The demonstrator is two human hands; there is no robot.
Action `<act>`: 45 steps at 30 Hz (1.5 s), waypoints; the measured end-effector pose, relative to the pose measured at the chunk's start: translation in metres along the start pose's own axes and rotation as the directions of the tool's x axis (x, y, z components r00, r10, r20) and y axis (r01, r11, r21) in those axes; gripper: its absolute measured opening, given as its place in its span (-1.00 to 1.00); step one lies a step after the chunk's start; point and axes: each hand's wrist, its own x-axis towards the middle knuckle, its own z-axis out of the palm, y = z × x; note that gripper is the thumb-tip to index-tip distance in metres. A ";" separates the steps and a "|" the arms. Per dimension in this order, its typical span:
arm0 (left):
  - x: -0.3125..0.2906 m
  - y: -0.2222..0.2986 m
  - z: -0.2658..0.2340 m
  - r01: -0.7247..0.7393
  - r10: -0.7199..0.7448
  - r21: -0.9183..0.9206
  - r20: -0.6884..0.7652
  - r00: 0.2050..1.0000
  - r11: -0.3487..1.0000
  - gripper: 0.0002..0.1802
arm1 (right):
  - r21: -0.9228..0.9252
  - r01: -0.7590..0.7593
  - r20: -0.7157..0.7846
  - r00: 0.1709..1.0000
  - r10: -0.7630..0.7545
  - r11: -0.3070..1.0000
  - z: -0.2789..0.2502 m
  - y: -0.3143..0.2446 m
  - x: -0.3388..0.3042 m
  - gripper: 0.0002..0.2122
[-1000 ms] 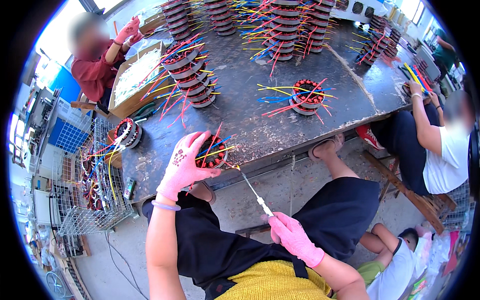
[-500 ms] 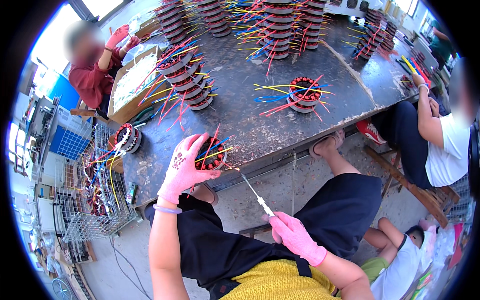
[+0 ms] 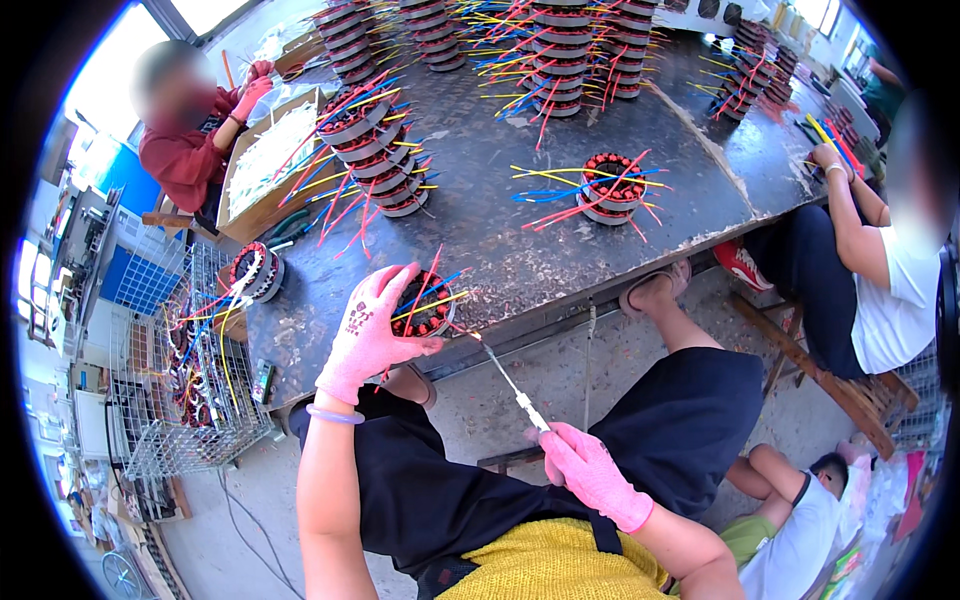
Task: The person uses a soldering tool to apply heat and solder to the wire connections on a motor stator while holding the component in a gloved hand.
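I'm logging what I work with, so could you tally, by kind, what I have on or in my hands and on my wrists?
Pink fabric gloves, on the left hand and right hand: 2
Lavender round bangle, left wrist: 1
Red-and-black ring-shaped coil, left hand: 1
Slim white-handled tool, right hand: 1
Total: 5

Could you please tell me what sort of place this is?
Probably a motor-parts workshop: wire-wound rings stand stacked on a worktable, the gloved left hand holds another ring, and a person in dark red works nearby.
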 end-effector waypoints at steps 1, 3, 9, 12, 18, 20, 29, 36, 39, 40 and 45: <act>0.000 0.000 0.000 -0.005 0.005 0.007 -0.001 1.000 1.000 0.06 | 0.008 0.000 -0.001 1.000 0.000 1.000 0.000 0.000 0.000 -0.72; 0.000 0.001 0.000 -0.008 0.008 0.006 -0.006 1.000 1.000 0.06 | 0.004 0.012 -0.001 1.000 -0.012 1.000 0.000 0.001 0.000 -0.72; 0.001 0.001 0.000 -0.031 0.031 -0.004 -0.014 0.999 1.000 0.05 | -0.029 0.033 0.008 0.999 -0.032 0.999 -0.002 0.006 0.002 -0.73; 0.001 0.001 0.000 -0.037 0.037 -0.017 -0.016 0.999 0.999 0.04 | -0.039 0.033 0.010 0.999 -0.032 0.999 -0.001 0.002 0.001 -0.72; 0.001 0.000 0.000 -0.037 0.037 -0.016 -0.013 0.999 0.999 0.03 | -0.124 0.076 0.017 0.997 -0.074 0.989 -0.003 -0.001 -0.001 -0.72; 0.000 -0.001 0.001 -0.037 0.036 -0.013 -0.015 0.999 0.999 0.03 | -0.065 0.003 0.005 1.000 -0.003 0.998 0.000 -0.008 -0.002 -0.72; 0.000 0.001 0.000 -0.022 0.022 -0.019 0.005 1.000 1.000 0.06 | -0.050 -0.005 -0.004 1.000 0.005 0.999 0.000 -0.009 -0.003 -0.70; 0.000 -0.001 0.002 -0.021 0.021 -0.023 0.001 1.000 1.000 0.06 | -0.020 -0.014 -0.002 1.000 0.014 1.000 0.000 -0.011 -0.004 -0.69; 0.000 -0.001 0.001 -0.022 0.023 -0.021 0.006 1.000 1.000 0.06 | -0.016 0.003 -0.002 1.000 -0.003 1.000 -0.001 -0.009 -0.004 -0.69; 0.000 -0.001 0.001 -0.024 0.024 -0.020 0.008 1.000 1.000 0.06 | -0.006 0.006 -0.004 1.000 -0.006 1.000 -0.001 -0.008 -0.004 -0.69; 0.001 0.000 0.002 -0.017 0.017 -0.016 0.007 1.000 1.000 0.06 | -0.009 0.019 -0.005 1.000 -0.019 1.000 -0.001 -0.002 -0.001 -0.70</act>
